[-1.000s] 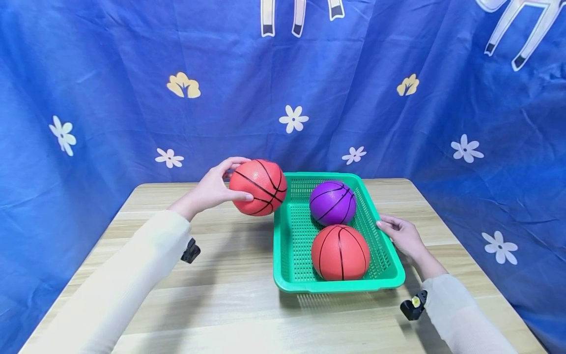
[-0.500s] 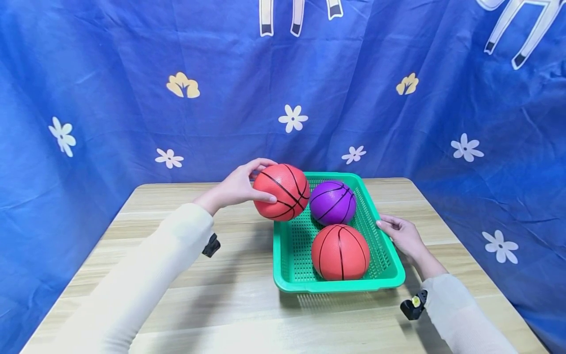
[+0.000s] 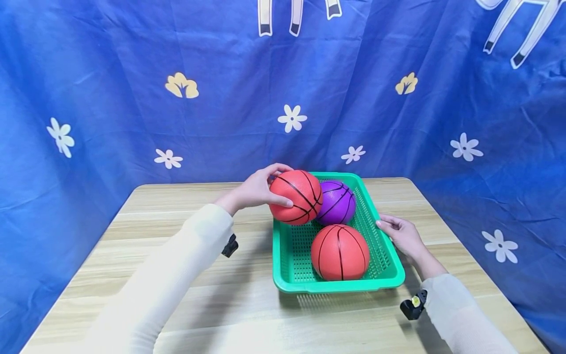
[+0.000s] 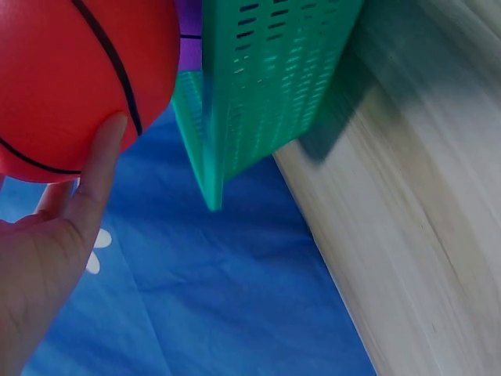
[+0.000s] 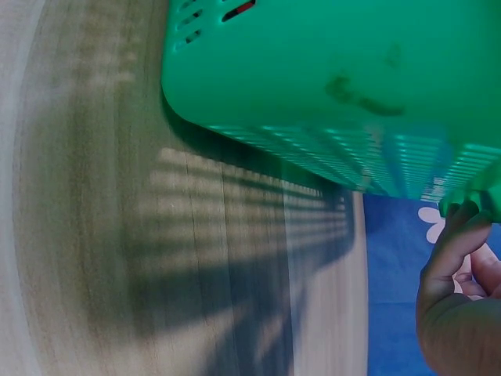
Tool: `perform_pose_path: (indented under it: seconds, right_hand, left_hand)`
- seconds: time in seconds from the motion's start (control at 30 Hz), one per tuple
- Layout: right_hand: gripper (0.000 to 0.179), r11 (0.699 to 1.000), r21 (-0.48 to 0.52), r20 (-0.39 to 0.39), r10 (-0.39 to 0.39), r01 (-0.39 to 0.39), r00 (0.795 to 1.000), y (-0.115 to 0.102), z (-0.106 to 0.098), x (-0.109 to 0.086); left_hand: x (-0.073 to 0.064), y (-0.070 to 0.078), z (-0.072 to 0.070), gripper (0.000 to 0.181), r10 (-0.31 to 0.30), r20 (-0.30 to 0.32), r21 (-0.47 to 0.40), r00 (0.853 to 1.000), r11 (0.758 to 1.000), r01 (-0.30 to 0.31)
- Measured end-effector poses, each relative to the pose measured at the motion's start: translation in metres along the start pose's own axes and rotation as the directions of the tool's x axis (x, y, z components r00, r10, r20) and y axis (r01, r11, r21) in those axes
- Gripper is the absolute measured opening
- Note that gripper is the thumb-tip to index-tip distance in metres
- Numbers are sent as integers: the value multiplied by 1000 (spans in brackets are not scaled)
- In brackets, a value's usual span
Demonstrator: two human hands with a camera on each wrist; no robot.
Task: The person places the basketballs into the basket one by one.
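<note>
A small red basketball (image 3: 297,196) with black lines is gripped by my left hand (image 3: 258,190), thumb on the near side and fingers behind it. It overlaps the left rim and back part of a green plastic basket (image 3: 276,255). In the left wrist view, the held ball (image 4: 78,86) appears beside the basket's slotted wall (image 4: 274,86). Inside the basket sit a purple basketball (image 3: 339,202) at the back and another red basketball (image 3: 340,253) at the front. My right hand (image 3: 404,237) pinches the basket's right rim; the right wrist view shows its fingers (image 5: 450,243) curled at that rim.
The basket stands on a light wood-grain table (image 3: 212,300). Behind and at both sides hangs a blue cloth (image 3: 230,123) printed with white flowers and animal legs. A black wrist camera (image 3: 413,305) sits near the right sleeve, another (image 3: 230,246) by the left sleeve.
My left hand has carried the red basketball rightward and slightly down, from beside the basket to over its left part, where it partly covers the purple ball. The right hand has stayed at the rim.
</note>
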State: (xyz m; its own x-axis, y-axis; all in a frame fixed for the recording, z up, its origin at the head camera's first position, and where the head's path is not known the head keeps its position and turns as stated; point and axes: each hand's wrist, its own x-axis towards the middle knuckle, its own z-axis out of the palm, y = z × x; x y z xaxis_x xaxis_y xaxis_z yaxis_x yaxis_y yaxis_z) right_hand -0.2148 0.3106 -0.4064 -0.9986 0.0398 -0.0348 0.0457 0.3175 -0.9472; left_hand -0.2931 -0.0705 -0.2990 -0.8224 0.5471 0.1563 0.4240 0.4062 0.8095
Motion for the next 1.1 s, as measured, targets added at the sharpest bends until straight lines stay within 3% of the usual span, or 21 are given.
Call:
perform_pose_path:
  seconds: [0.33,0.6,1.1]
  right_hand:
    - [61,1000,-2,4,0,0,1000,-1,1,0]
    - [62,1000,-1,4,-5,5,1000,-1,0,0]
    - [61,1000,4,-7,-2,2,1000,2,0,1]
  left_hand:
    - [11,-1,17,74,-86,44,42,995,996,84]
    - [14,-9,30,74,-111,67,63,992,992,107]
    - [13,-20,46,75,-73,32,-45,997,996,74]
